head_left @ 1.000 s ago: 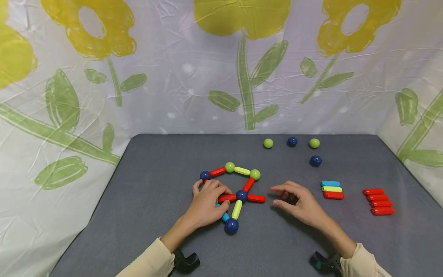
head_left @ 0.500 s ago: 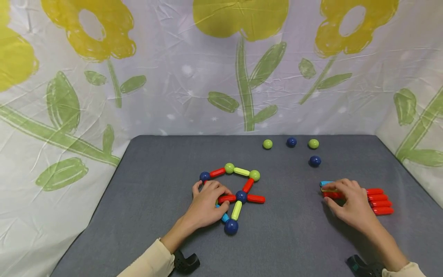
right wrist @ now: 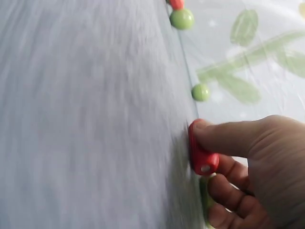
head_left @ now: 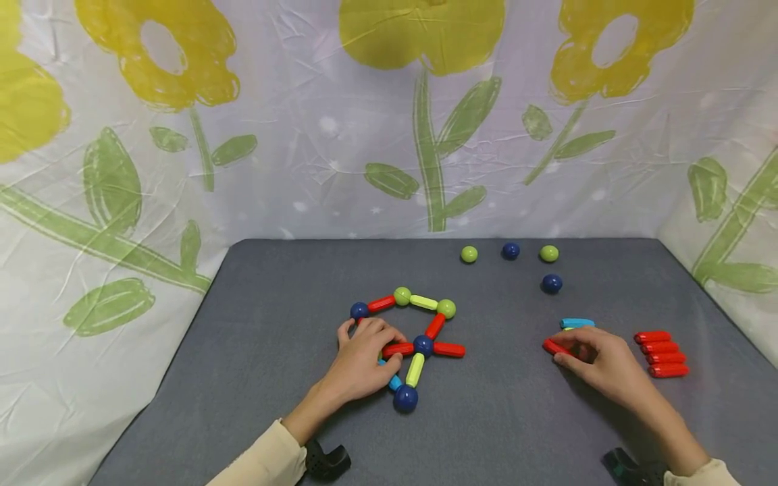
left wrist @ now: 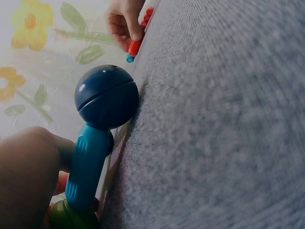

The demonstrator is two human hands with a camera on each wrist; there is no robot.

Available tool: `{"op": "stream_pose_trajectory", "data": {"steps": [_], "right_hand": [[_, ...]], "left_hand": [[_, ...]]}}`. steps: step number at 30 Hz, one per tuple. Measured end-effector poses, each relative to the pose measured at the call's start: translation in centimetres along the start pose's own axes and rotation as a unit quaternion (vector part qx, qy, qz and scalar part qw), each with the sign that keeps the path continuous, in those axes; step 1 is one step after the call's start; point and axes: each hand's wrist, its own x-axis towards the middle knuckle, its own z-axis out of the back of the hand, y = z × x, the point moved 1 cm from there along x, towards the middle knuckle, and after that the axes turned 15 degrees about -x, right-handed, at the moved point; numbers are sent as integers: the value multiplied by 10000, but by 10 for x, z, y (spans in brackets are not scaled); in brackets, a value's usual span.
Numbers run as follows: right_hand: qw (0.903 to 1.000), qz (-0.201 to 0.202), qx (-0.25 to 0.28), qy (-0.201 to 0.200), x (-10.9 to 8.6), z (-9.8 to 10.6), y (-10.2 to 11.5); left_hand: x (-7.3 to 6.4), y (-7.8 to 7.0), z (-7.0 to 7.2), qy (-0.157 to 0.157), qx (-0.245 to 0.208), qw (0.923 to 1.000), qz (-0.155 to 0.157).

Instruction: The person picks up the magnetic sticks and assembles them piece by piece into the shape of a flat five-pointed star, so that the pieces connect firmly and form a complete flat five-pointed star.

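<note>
In the head view my right hand (head_left: 602, 358) pinches a red magnetic rod (head_left: 556, 347) between thumb and fingers. The right wrist view shows the thumb on the rod's side and a pale disc at its near end. My left hand (head_left: 367, 354) holds the left side of a ball-and-rod figure, its fingers curled over the rods there and hiding part of them. That figure joins navy balls (head_left: 406, 399), green balls (head_left: 446, 309), and red, yellow and blue rods (head_left: 448, 350). Close by the left thumb, a blue rod (left wrist: 86, 167) links a navy ball (left wrist: 107, 98) to a green ball (left wrist: 71, 217).
Beside the right hand lie a blue rod (head_left: 577, 323) and a partly covered yellow one. Several red rods (head_left: 667, 370) are stacked in a row farther right. Loose green balls (head_left: 469, 254) and navy balls (head_left: 552, 283) sit toward the table's back edge, before a flower-printed curtain (head_left: 292, 169).
My right hand has gone from beside the figure to the small rod group on the right, and has picked a red rod from it, now shifted slightly left. The left hand stays put.
</note>
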Motion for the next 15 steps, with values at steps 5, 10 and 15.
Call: {"op": "stream_pose_trajectory", "data": {"steps": [5, 10, 15], "right_hand": [[9990, -93, 277, 333, 8, -11, 13], [9971, -168, 528, 512, 18, -22, 23], [9955, -102, 697, 630, 27, -35, 38]], "left_hand": [[0, -1, 1, -34, -2, 10000, -60], [0, 0, 1, -40, 5, 10000, -39], [0, 0, 1, -30, -51, 10000, 10]]}}
